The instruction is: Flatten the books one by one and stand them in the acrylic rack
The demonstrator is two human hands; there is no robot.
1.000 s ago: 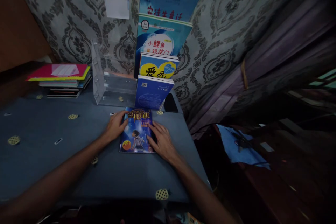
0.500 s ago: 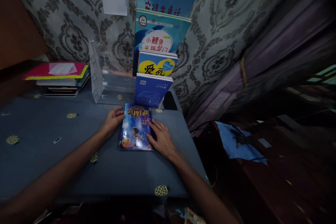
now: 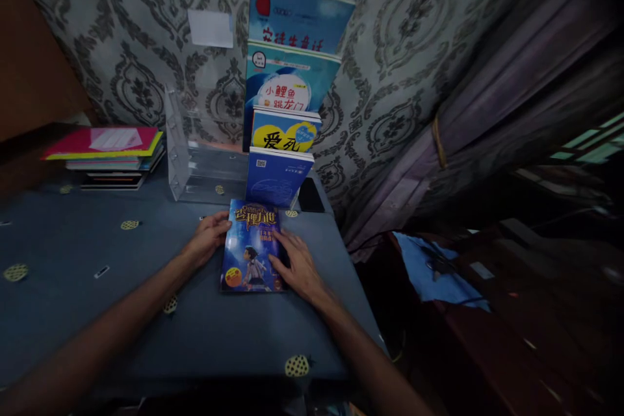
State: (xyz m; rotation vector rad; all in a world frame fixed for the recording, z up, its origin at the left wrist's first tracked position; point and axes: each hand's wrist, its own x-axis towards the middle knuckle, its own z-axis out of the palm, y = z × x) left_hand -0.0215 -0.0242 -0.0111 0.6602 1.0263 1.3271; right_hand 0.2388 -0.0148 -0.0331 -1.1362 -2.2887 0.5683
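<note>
A paperback book [image 3: 248, 252] with a shiny blue-purple cover, gold title lettering and a cartoon figure lies flat on the table. My left hand [image 3: 208, 237] rests beside it, fingertips touching its upper left edge. Across its right side lies my right hand [image 3: 298, 266], fingers stretched out and thumb apart on the cover. Just behind the book stands a clear plastic tiered rack [image 3: 209, 172]. Its right part holds a dark blue book [image 3: 277, 179], a yellow-and-blue book [image 3: 285, 132], a teal book [image 3: 292, 71] and a taller blue book [image 3: 299, 16], stepped upward.
A stack of books and folders [image 3: 110, 149], pink on top, sits at the back left of the blue-clothed table [image 3: 160, 344]. A black flat object [image 3: 311, 196] lies right of the rack. Patterned wall covering and a tied curtain [image 3: 414, 175] border the table. Blue cloth [image 3: 414, 260] lies farther right.
The view has shifted slightly, so the rack and books appear lower. Both hands stay at the paperback's sides, with little visible movement against it.
</note>
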